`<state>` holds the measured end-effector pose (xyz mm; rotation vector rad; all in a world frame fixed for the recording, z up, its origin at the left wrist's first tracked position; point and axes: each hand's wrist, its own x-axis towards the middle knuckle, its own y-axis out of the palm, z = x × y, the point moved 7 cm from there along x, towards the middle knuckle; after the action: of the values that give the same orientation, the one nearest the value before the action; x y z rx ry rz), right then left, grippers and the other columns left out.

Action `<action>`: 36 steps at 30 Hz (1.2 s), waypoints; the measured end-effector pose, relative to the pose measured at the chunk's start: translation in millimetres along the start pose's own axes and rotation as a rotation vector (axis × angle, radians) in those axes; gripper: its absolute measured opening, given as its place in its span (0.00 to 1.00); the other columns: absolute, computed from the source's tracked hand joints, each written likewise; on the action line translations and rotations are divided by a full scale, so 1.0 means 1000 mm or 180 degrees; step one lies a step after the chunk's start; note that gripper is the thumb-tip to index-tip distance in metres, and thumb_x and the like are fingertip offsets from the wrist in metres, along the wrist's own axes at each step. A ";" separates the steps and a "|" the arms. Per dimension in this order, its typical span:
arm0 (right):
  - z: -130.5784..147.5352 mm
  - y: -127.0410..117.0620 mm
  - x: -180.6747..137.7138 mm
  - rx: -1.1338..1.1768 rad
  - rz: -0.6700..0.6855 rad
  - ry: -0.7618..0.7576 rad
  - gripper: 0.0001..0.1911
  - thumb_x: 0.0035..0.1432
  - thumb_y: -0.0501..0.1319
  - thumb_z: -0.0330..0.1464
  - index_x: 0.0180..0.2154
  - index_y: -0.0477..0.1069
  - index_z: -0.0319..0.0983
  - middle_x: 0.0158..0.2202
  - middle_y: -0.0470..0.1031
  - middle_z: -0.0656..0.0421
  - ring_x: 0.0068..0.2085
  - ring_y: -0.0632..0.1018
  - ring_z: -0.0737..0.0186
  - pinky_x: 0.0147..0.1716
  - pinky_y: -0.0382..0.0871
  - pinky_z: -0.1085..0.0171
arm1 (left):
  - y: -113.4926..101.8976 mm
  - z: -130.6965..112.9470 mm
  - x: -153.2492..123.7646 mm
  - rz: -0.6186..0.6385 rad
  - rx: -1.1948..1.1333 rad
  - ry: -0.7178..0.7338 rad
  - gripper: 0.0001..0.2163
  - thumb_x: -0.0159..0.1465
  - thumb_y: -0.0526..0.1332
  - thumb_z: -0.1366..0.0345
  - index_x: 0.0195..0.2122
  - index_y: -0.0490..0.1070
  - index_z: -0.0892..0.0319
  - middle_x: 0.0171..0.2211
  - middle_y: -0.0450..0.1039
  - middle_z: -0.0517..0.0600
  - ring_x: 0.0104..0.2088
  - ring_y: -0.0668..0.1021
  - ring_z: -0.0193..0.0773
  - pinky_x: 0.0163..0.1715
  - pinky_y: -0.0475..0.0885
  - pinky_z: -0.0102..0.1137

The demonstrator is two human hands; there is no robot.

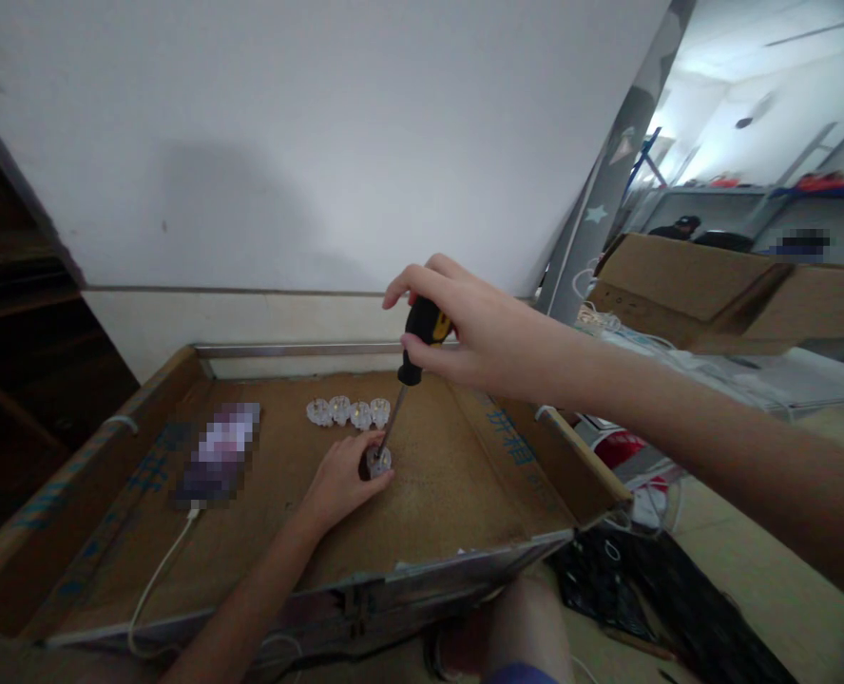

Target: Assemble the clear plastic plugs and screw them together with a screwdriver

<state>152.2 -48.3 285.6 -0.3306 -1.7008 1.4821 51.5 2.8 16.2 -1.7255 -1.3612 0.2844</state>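
Note:
My right hand (465, 328) is closed round the black and yellow handle of a screwdriver (416, 342), held upright with its shaft slanting down and left. The tip meets a small clear plastic part (378, 461) on the cardboard-lined tray (436, 494). My left hand (340, 480) rests on the cardboard and pinches that clear part between thumb and fingers. Just behind it, several similar clear parts (349, 412) lie in a short row.
A blurred flat device (219, 456) lies at the tray's left with a white cable (158, 579) running to the front edge. A white wall stands behind. Cardboard boxes (721, 290) and white cables sit at the right. My knee (518, 617) shows below the tray.

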 end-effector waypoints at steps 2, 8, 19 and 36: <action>0.001 0.004 0.000 0.0227 0.0124 -0.0089 0.18 0.52 0.56 0.26 0.47 0.63 0.38 0.45 0.62 0.53 0.32 0.68 0.67 0.36 0.63 0.64 | 0.000 0.000 0.001 -0.0017 0.0024 0.0031 0.21 0.56 0.63 0.60 0.50 0.65 0.57 0.43 0.74 0.51 0.43 0.74 0.45 0.45 0.67 0.39; 0.000 -0.001 -0.005 0.0304 -0.0479 0.0081 0.13 0.58 0.52 0.31 0.46 0.60 0.37 0.39 0.67 0.55 0.34 0.67 0.65 0.37 0.62 0.63 | -0.003 -0.002 0.002 -0.0072 0.0056 0.0107 0.20 0.55 0.63 0.60 0.49 0.67 0.57 0.43 0.74 0.51 0.43 0.75 0.45 0.44 0.68 0.39; -0.003 0.009 -0.012 0.1939 -0.0597 0.0467 0.15 0.55 0.55 0.30 0.45 0.56 0.40 0.36 0.67 0.60 0.31 0.68 0.68 0.32 0.62 0.65 | -0.002 -0.001 0.000 -0.0080 0.0021 0.0090 0.20 0.56 0.62 0.59 0.49 0.66 0.54 0.43 0.74 0.51 0.43 0.75 0.45 0.45 0.68 0.39; -0.014 -0.001 -0.012 0.1337 -0.1283 0.0429 0.23 0.55 0.55 0.28 0.53 0.54 0.39 0.35 0.67 0.58 0.35 0.70 0.64 0.36 0.64 0.63 | -0.004 -0.003 0.001 -0.0124 -0.0104 0.0110 0.18 0.55 0.63 0.60 0.47 0.67 0.56 0.42 0.74 0.51 0.43 0.75 0.44 0.45 0.69 0.38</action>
<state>169.3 -46.9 280.8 0.1299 -1.2206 1.4279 51.7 2.0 21.2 -1.7211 -1.3798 0.2105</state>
